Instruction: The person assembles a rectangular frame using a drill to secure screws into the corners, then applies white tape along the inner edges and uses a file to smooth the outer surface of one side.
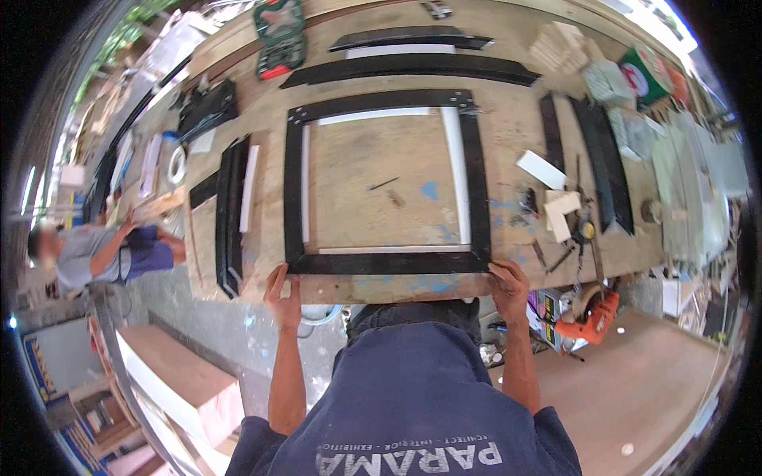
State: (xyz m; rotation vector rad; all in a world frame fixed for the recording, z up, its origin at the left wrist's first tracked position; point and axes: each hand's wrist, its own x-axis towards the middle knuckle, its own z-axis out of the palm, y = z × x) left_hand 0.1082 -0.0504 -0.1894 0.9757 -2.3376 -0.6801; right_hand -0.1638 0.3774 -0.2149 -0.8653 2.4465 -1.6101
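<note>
At about one o'clock, on the far right corner of the workbench, lies a flat rectangular package in green, red and white [640, 77]. At about four o'clock, under the table edge, stands a small box with yellow and dark labels [548, 305]. At eight o'clock, a blue sign with yellow border [40, 365] leans near the floor.

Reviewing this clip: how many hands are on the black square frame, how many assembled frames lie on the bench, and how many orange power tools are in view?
Hands on the frame: 2, left hand and right hand
Assembled black square frame: 1
Orange power tool: 1
Total: 4
</note>
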